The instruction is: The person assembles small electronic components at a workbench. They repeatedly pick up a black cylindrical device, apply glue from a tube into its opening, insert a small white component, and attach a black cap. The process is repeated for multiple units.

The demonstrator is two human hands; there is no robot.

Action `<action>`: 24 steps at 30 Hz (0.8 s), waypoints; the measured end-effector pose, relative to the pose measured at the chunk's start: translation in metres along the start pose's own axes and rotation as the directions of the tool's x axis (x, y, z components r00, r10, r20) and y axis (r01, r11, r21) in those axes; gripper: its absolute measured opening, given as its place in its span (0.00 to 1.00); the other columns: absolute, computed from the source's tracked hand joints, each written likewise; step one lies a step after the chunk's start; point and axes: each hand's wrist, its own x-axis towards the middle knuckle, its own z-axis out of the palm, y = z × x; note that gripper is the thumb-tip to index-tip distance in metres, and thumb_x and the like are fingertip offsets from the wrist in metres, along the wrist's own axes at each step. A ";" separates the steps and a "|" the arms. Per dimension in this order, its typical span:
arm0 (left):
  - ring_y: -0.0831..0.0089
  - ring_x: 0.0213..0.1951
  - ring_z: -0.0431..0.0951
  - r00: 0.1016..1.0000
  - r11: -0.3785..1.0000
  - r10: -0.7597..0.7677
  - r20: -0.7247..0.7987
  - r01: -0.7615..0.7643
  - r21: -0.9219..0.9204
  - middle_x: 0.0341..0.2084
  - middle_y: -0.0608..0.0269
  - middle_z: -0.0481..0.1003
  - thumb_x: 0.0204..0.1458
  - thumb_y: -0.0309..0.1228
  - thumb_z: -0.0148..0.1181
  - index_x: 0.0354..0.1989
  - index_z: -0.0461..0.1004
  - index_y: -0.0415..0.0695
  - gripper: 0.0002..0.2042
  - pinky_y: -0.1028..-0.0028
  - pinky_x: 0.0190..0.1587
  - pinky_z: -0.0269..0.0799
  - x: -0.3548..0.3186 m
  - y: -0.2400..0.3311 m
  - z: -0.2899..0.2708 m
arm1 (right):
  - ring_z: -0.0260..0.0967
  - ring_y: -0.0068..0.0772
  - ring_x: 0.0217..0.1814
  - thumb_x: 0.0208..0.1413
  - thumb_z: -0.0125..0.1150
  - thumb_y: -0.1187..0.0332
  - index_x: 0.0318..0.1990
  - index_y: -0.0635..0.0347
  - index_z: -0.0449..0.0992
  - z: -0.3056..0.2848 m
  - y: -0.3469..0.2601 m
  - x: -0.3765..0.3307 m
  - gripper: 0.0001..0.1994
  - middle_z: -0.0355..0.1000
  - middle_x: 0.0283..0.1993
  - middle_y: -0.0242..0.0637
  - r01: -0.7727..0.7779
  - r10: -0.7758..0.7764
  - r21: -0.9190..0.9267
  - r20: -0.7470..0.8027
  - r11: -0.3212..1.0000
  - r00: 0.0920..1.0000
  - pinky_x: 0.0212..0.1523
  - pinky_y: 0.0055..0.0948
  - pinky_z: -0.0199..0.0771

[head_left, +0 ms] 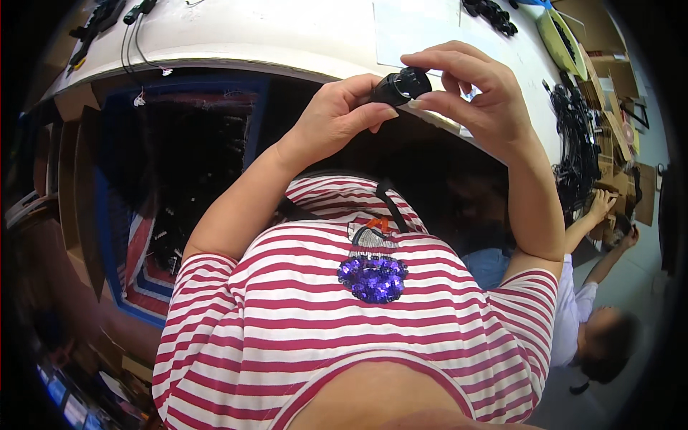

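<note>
A short black cylindrical part [392, 89] with an open, ribbed end is held over the front edge of the white table. My left hand [328, 116] is closed round its left end, thumb along the near side. With index finger and thumb, my right hand [481, 87] grips the rim of the open end, which faces right. Whether a separate ring or cap sits at that rim, I cannot tell. Part of the cylinder is hidden behind my left fingers.
The white table [265, 29] holds a pale sheet [416, 32], black parts [491, 16], a yellow-green bin [561, 43] and bundled black cables [575, 143]. Thin wires [134, 54] hang over its edge. Below left stands a blue-framed crate [107, 215]. Another person [573, 308] works at the right.
</note>
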 end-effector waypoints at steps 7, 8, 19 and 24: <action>0.83 0.23 0.67 0.996 0.998 -0.004 0.092 -0.003 0.067 0.18 0.70 0.69 0.51 0.32 0.56 0.35 0.72 0.40 0.09 0.83 0.29 0.63 0.004 0.001 0.016 | 0.58 0.21 0.21 0.39 0.67 0.70 0.41 0.55 0.76 -0.008 -0.012 -0.022 0.17 0.70 0.30 0.30 -0.049 0.049 -0.112 0.001 0.993 0.999 0.22 0.20 0.59; 0.83 0.23 0.67 0.994 0.996 -0.014 0.104 0.005 0.085 0.18 0.70 0.69 0.50 0.32 0.56 0.34 0.72 0.40 0.09 0.83 0.28 0.62 0.005 0.002 0.017 | 0.58 0.22 0.21 0.39 0.67 0.70 0.41 0.55 0.76 -0.009 -0.013 -0.024 0.16 0.70 0.30 0.30 -0.047 0.047 -0.115 -0.001 0.992 0.999 0.21 0.20 0.59; 0.85 0.22 0.67 0.993 0.966 0.001 0.122 -0.033 0.256 0.20 0.70 0.70 0.48 0.28 0.59 0.37 0.72 0.40 0.09 0.84 0.27 0.64 0.008 0.014 0.033 | 0.66 0.26 0.26 0.40 0.66 0.72 0.42 0.59 0.75 -0.015 -0.026 -0.042 0.17 0.72 0.32 0.37 -0.243 0.244 -0.052 0.023 0.969 0.969 0.28 0.21 0.67; 0.83 0.21 0.66 0.973 0.994 -0.022 0.230 -0.003 0.109 0.18 0.70 0.70 0.47 0.31 0.61 0.37 0.74 0.42 0.10 0.82 0.26 0.62 0.008 0.012 0.030 | 0.72 0.29 0.41 0.38 0.64 0.79 0.42 0.62 0.74 -0.024 -0.012 -0.043 0.19 0.73 0.38 0.39 0.076 -0.073 -0.017 0.159 0.997 0.985 0.38 0.21 0.70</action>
